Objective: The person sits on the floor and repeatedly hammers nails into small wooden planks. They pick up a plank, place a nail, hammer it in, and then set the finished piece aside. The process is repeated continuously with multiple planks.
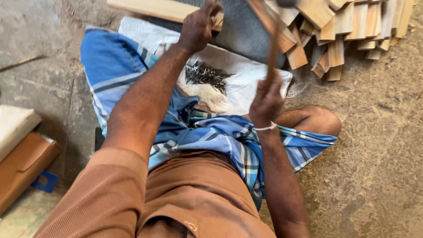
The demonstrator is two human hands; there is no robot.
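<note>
A wooden handle is grasped in the right hand, the grip clenched around its lower end, and it is held raised and blurred toward one o'clock; the head of the tool is lost past the top edge, so what kind of tool it is cannot be told for certain. The left hand is stretched out to twelve o'clock and is closed down on the end of a long pale plank, most likely so that the wood is pinned against a blow, though whether something small is pinched at the fingertips cannot be told. A heap of dark nails is spread on a white sack at the centre, between the two forearms, placed where either hand can dip in without a stretch. A stack of short wooden slats is piled at two o'clock, just beside the working spot, kept close on the tool side. A blue checked cloth is draped over the crossed legs, and the sandy floor is sat on directly. A cardboard box is left well apart at eight o'clock.
</note>
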